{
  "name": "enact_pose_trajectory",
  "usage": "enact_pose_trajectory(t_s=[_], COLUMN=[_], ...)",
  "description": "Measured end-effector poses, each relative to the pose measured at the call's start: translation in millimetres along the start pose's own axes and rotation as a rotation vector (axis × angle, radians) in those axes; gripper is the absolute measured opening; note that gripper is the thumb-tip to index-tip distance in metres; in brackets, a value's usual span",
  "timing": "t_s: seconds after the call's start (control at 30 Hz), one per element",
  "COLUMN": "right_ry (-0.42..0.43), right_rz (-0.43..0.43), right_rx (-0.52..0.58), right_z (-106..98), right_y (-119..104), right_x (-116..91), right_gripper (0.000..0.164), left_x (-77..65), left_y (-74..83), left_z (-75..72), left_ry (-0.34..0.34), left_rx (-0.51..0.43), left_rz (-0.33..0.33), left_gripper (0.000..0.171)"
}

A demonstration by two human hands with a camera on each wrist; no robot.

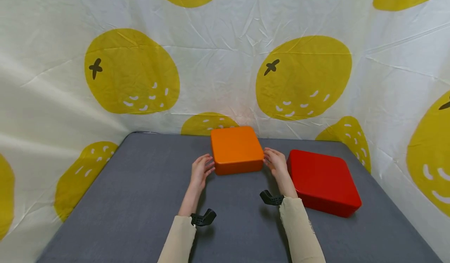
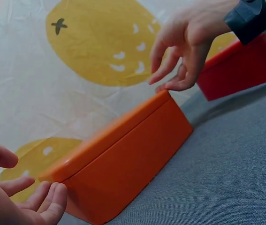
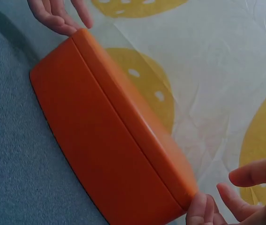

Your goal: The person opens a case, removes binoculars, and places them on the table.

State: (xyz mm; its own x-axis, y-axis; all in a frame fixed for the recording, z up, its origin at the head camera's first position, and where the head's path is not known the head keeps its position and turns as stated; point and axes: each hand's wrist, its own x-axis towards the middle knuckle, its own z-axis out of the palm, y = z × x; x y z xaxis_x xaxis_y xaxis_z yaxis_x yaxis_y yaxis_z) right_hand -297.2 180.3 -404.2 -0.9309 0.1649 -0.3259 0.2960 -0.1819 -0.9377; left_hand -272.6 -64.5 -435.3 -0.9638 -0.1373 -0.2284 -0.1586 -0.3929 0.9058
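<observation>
An orange lidded box [image 1: 237, 146] with rounded corners sits toward the back of the grey surface, a thin seam running below its top. My left hand [image 1: 202, 170] is at its near left corner, fingers loosely bent and spread. In the left wrist view, the fingertips [image 2: 57, 194] appear to touch the box by the seam. At the near right corner is my right hand [image 1: 277, 162], its fingers also relaxed. The right wrist view shows its fingertips [image 3: 199, 206] against that corner, with thumb and forefinger apart. Neither hand curls round the box.
A larger red box [image 1: 323, 181] lies to the right, close beside my right forearm. Behind the grey-covered table [image 1: 140, 200] hangs a white curtain [image 1: 214, 75] printed with yellow fruit, which also runs along both sides. Each wrist wears a black device [image 1: 271, 198].
</observation>
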Motion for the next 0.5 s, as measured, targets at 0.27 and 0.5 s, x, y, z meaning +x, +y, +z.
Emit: enact_pose_trajectory(t_s=[0.27,0.5], right_ry=[-0.015,0.01], right_rz=[-0.004,-0.033], right_rx=[-0.062,-0.087], right_z=[-6.6,-6.8], right_y=[8.3,15.2], right_x=[4.6,10.2], right_gripper=[0.042,0.041], left_x=[-0.5,0.0], left_y=[-3.1,-4.3], left_z=[-0.6,0.8], left_ry=[-0.035,-0.038], left_rx=[0.025,0.012], left_rz=[0.009,0.012], left_gripper=[0.038,0.038])
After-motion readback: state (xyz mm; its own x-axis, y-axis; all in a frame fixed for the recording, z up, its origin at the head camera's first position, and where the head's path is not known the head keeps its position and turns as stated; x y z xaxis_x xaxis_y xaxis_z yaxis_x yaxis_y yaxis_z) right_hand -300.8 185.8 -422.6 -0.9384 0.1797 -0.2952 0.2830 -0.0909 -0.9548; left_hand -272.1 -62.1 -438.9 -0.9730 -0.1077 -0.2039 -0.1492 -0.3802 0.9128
